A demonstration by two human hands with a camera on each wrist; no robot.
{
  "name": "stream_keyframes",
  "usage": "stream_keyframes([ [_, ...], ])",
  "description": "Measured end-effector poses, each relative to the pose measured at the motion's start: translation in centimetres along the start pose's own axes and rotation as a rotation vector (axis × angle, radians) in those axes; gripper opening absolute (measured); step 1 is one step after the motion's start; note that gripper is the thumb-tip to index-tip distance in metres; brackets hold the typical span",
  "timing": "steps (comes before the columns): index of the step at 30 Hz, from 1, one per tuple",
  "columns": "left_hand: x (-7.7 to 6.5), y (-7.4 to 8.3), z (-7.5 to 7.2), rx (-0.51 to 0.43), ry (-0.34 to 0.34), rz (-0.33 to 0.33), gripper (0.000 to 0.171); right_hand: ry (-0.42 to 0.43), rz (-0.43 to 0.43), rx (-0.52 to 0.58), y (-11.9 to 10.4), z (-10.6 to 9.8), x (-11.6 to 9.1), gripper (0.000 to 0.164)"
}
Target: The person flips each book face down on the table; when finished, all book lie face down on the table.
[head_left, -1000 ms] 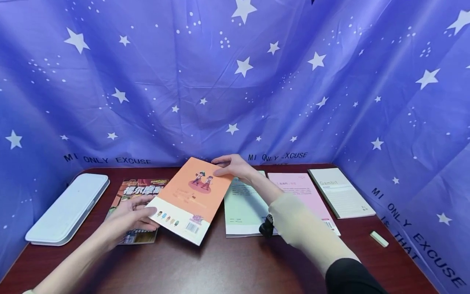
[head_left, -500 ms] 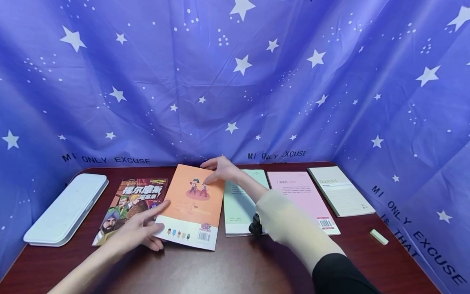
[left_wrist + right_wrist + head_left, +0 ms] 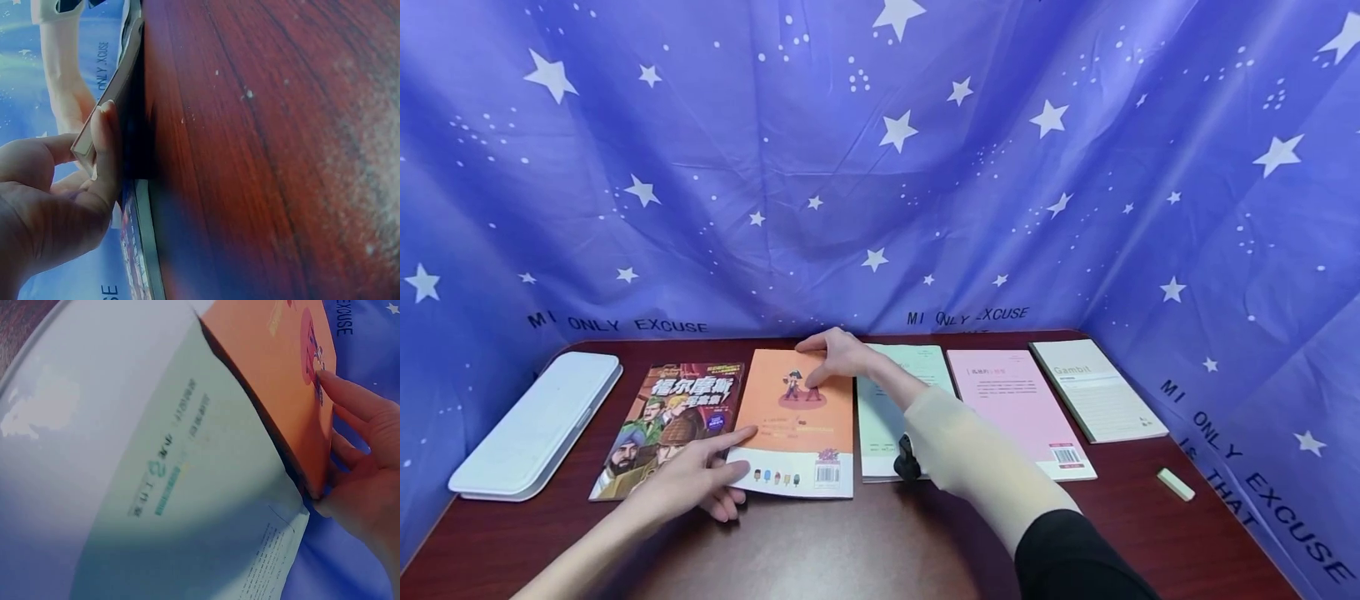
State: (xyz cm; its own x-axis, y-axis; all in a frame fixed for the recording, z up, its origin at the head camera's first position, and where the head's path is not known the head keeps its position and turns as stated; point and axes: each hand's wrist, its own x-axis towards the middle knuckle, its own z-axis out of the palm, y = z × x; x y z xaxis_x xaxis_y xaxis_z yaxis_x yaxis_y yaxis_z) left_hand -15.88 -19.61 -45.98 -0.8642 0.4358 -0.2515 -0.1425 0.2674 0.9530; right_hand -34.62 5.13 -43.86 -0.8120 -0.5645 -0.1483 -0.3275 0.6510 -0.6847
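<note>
An orange-and-white book (image 3: 805, 429), back cover up with a barcode and small ice pops, sits between two other books in the head view. My left hand (image 3: 696, 479) pinches its lower left corner. In the left wrist view that corner of the book (image 3: 84, 150) shows between thumb and fingers, raised over the table. My right hand (image 3: 842, 354) grips the far right corner; in the right wrist view the hand (image 3: 365, 450) has its thumb on the orange cover. To the left lies a comic-style book (image 3: 655, 417), to the right a pale green book (image 3: 880, 433), partly behind my right arm.
Farther right lie a pink book (image 3: 1007, 392) and a cream notebook marked Gambit (image 3: 1105, 400). A small whitish block (image 3: 1176, 484) sits near the right edge. At far left is a white case (image 3: 538, 425). A blue starry curtain (image 3: 850, 208) surrounds the dark red table (image 3: 842, 550).
The orange book has come down and turned from a slant to nearly straight, between the comic-style and green books. Both hands moved with it; the comic-style book's cover is more exposed.
</note>
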Motion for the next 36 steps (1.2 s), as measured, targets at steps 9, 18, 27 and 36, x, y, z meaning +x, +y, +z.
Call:
stream_keyframes([
  [9,0.4,0.2,0.6,0.02,-0.046,-0.018,0.074,-0.028,-0.028,-0.192,-0.2,0.6,0.5,0.076],
  [18,0.6,0.3,0.6,0.083,-0.036,-0.059,0.074,-0.029,-0.004,-0.248,-0.4,0.7,0.5,0.077],
  [27,0.5,0.5,0.7,0.142,0.007,-0.09,0.074,-0.005,-0.018,-0.243,0.0,1.0,0.6,0.077],
  [36,0.3,0.8,0.7,0.214,0.036,-0.109,0.075,0.014,-0.031,-0.246,0.2,1.2,0.4,0.075],
])
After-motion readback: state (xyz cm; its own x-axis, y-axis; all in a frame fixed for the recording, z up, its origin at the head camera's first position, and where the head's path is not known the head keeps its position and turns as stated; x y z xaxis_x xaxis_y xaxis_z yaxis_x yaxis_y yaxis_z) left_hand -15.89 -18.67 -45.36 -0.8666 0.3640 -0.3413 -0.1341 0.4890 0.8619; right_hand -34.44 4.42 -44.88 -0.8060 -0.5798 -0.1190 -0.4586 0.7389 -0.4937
